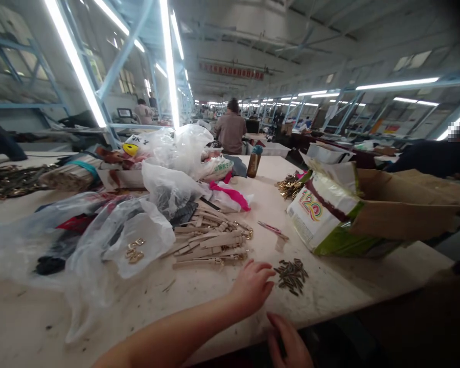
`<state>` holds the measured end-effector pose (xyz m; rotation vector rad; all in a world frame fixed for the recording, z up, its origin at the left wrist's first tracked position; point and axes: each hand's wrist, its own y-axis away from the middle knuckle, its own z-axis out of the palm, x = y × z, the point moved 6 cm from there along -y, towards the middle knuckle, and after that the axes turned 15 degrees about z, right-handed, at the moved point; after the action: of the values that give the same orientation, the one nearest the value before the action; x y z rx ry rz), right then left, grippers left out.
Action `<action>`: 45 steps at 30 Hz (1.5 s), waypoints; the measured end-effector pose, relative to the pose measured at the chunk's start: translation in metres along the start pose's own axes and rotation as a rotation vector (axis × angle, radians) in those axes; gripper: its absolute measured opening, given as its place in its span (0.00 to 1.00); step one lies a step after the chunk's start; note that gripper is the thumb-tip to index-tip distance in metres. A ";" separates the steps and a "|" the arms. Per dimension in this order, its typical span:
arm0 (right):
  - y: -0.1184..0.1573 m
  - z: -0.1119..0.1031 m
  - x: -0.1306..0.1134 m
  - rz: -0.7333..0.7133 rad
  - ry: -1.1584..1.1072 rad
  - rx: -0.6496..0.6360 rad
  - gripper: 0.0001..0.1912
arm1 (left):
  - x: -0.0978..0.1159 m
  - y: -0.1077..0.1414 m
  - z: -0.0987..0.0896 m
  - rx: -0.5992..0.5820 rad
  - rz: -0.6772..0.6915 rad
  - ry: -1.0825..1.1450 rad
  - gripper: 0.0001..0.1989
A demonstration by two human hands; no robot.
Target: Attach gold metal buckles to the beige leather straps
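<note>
My left hand (253, 285) is over the table, its fingers slightly bent and apart, just left of a small pile of dark, thin pieces (292, 276). Nothing shows in it. Lower down, at the table's front edge, is my right hand (289, 341), with thumb and fingers partly spread and no object visible between them. Beige straps with gold buckles (210, 240) lie heaped beyond my left hand. Red-handled scissors (270, 228) rest between the straps and a white and green package. Gold buckles (134, 250) sit on a clear plastic bag at the left.
An open cardboard box (410, 204) and the package (310, 209) stand at the right. Plastic bags (172, 184) cover the left and middle. A brown bottle (254, 162) stands behind. A person (232, 128) sits farther back; another person's dark sleeve (425, 156) is at right.
</note>
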<state>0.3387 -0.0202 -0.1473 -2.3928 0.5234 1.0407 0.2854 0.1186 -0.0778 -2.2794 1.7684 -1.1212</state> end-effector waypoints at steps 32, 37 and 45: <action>-0.005 0.104 -0.130 0.318 -0.291 -0.372 0.17 | -0.018 0.182 -0.125 -0.013 -0.251 -0.389 0.05; 0.008 0.082 -0.166 0.139 -0.166 -0.350 0.16 | 0.002 0.200 -0.142 0.103 -0.361 -0.041 0.15; 0.021 0.061 -0.196 0.036 -0.101 -0.499 0.16 | 0.037 0.208 -0.168 0.168 -0.310 0.361 0.14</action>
<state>0.1680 0.0266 -0.0413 -2.7393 0.2950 1.4369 0.0232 0.0787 -0.0282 -2.4205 1.3667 -1.7591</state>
